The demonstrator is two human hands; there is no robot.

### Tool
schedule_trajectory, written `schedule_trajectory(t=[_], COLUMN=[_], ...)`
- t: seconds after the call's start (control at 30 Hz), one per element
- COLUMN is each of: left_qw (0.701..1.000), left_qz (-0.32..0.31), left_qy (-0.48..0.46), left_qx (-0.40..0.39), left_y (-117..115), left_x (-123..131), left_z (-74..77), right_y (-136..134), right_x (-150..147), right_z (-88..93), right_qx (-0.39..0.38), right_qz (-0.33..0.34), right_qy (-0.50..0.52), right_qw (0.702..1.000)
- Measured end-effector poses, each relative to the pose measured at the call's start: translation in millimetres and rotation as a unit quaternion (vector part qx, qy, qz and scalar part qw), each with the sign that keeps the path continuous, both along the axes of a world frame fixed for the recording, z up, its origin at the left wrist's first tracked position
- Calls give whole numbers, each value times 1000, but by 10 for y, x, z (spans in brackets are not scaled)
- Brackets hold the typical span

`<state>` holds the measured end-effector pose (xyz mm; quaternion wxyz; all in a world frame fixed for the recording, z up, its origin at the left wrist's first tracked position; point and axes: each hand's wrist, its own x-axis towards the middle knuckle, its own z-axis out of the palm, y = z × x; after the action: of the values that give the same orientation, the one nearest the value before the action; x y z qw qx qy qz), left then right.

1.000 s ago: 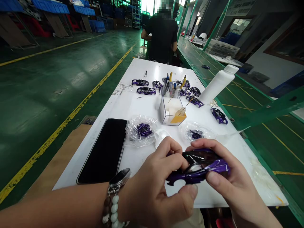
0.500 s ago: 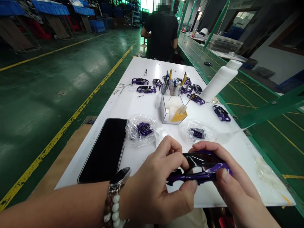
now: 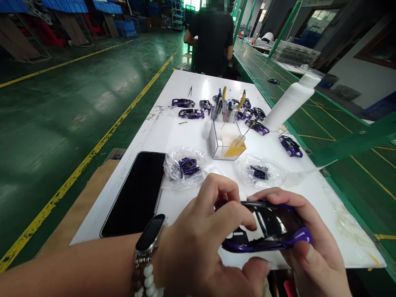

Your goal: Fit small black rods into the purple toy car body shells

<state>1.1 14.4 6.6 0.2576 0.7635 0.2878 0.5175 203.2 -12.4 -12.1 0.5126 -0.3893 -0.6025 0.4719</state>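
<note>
As left hand (image 3: 207, 231) and right hand (image 3: 309, 243) pinch its edges, a purple model car shell (image 3: 278, 225), smartphone (image 3: 134, 194) left of the hands

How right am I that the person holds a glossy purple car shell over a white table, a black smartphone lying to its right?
The black smartphone lies to the left of the glossy purple car shell, not its right, as the head view shows.
</note>
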Motion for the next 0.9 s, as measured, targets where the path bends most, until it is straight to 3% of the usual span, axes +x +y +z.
schedule_trajectory(t=[0.07, 0.27, 0.47, 0.9], left_qw=[999, 995, 987, 987], left_qz=[6, -82, -97, -109], left_qy=[-1, 22, 23, 12], left_qx=[38, 55, 123, 114], left_y=[19, 88, 112, 37], left_x=[11, -12, -6, 10], left_z=[-11, -49, -129, -144], right_y=[-22, -16, 61, -5], right_x=[-54, -56, 58, 33], right_z=[14, 15, 17, 63], right_qx=[18, 88, 206, 260], right_qz=[-28, -29, -5, -25], right_qy=[8, 0, -119, -161], right_qw=[999, 996, 971, 952])
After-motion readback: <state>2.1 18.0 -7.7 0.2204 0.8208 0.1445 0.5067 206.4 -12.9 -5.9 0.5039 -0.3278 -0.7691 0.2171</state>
